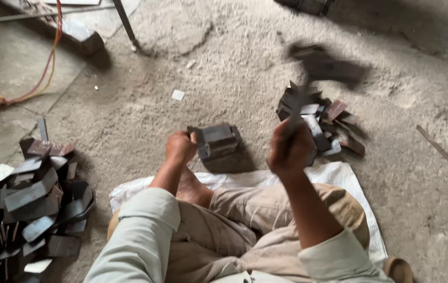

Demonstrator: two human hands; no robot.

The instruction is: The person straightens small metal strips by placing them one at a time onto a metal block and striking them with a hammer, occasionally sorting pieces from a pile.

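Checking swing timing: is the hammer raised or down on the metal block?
Raised: the blurred dark hammer is above the dark metal block, gripped by the right hand.

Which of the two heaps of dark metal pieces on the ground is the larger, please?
The heap on the left, beside the person's left knee; it spreads wider and holds more pieces than the small heap beyond the right hand.

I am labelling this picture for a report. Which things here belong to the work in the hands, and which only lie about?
In the work:
- left hand steadying the stacked metal pieces
- right hand gripping the raised hammer, blurred
- small pile of metal pieces
- large pile of metal pieces
- white sack under the person

Lying about:
- orange cable
- scrap of paper
- thin rod
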